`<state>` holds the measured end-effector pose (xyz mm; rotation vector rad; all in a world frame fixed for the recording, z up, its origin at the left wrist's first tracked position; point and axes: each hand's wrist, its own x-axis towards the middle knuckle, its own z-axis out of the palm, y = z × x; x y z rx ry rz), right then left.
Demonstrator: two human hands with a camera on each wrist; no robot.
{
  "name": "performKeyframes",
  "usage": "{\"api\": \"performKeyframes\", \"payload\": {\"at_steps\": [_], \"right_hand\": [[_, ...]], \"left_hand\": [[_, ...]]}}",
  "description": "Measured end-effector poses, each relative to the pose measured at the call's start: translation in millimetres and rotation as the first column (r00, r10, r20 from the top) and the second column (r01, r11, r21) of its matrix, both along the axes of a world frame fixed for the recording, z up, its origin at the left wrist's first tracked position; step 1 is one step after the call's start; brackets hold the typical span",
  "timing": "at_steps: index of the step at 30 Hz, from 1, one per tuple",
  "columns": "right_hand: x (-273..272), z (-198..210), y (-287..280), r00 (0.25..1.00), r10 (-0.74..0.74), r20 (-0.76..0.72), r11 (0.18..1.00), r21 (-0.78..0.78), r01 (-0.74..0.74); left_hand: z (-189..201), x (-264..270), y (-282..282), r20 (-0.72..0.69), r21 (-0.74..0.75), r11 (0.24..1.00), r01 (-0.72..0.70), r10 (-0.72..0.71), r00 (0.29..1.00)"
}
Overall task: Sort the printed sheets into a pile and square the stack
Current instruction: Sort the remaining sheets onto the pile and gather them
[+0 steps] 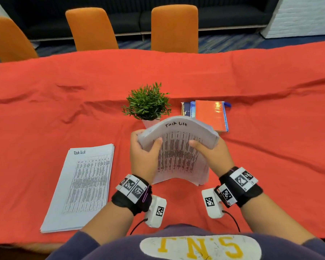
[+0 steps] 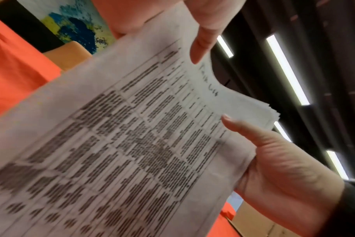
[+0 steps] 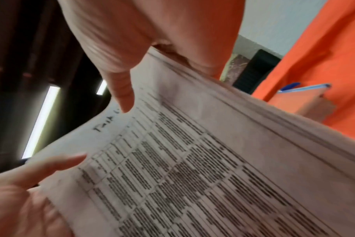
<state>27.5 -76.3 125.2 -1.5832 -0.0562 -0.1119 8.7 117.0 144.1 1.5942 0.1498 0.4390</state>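
I hold a thick stack of printed "Task list" sheets [image 1: 178, 154] upright in front of me, its bottom edge on the red tablecloth [image 1: 45, 113] and its top bowed toward me. My left hand [image 1: 144, 149] grips the stack's left edge, thumb on the printed face. My right hand [image 1: 208, 151] grips the right edge the same way. The left wrist view shows the left hand [image 2: 203, 32], the stack [image 2: 132, 144] and the right hand [image 2: 284, 168]. In the right wrist view the right hand [image 3: 142, 40] holds the fanned stack [image 3: 192, 160]. A second pile of sheets [image 1: 83, 184] lies flat at left.
A small potted plant [image 1: 147, 104] stands just behind the held stack. An orange notebook [image 1: 210, 114] lies on other books to its right, with a blue pen [image 3: 290, 85] beside it. Orange chairs [image 1: 174, 27] line the table's far side.
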Motion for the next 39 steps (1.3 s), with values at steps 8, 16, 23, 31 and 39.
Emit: {"api": "performKeyframes", "payload": {"at_steps": [8,16,23,31,39], "right_hand": [[4,-15,5,0.986,-0.055,-0.156,0.983,0.166,0.081],[-2,-58,-8,0.947,0.044,-0.317,0.997,0.069,-0.024],[-2,-71,-34,0.915,-0.005,-0.404,0.993,0.104,0.051],[5,-56,-37,0.925,0.150,-0.350,0.764,0.635,0.116],[2,-52,-82,0.935,0.004,-0.355,0.870,0.462,0.172]], "left_hand": [[-13,9,5,-0.110,-0.088,0.996,0.033,-0.043,0.993],[-27,5,11,-0.232,-0.174,0.981,0.085,-0.125,0.965],[8,30,32,-0.104,-0.376,0.927,-0.010,-0.032,0.994],[1,29,26,-0.139,-0.755,0.646,0.111,-0.324,0.936],[-30,21,64,-0.323,-0.521,0.848,0.093,-0.297,0.898]]}}
